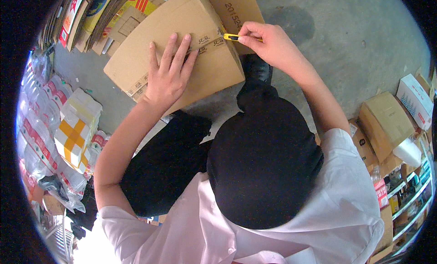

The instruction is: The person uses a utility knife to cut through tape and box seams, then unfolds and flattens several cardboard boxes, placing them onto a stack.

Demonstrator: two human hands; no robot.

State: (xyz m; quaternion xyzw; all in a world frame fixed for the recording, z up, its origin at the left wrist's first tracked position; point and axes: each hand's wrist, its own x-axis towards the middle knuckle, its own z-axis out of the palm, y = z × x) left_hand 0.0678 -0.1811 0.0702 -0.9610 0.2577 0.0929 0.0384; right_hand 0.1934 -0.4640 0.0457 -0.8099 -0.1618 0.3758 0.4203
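A taped brown cardboard box (164, 32) stands on the floor in front of my legs. My left hand (169, 72) lies flat on its upper face, fingers spread across the band of printed packing tape (208, 42). Between the thumb and fingers of my right hand (264, 42) is a yellow utility knife (233, 37). Its front end is at the box's right edge, where the tape runs over; the blade is too small to make out. Beyond that edge extends a cardboard panel (235, 11) bearing printed digits, partly behind my right hand.
Flattened cartons (92, 18) lean together at the upper left. Shrink-wrapped bottles (44, 127) and a white box with orange tape (73, 137) are at the left. Several cartons (385, 120) and a metal rack (409, 206) stand at the right. Concrete floor (341, 42) stretches beyond the box.
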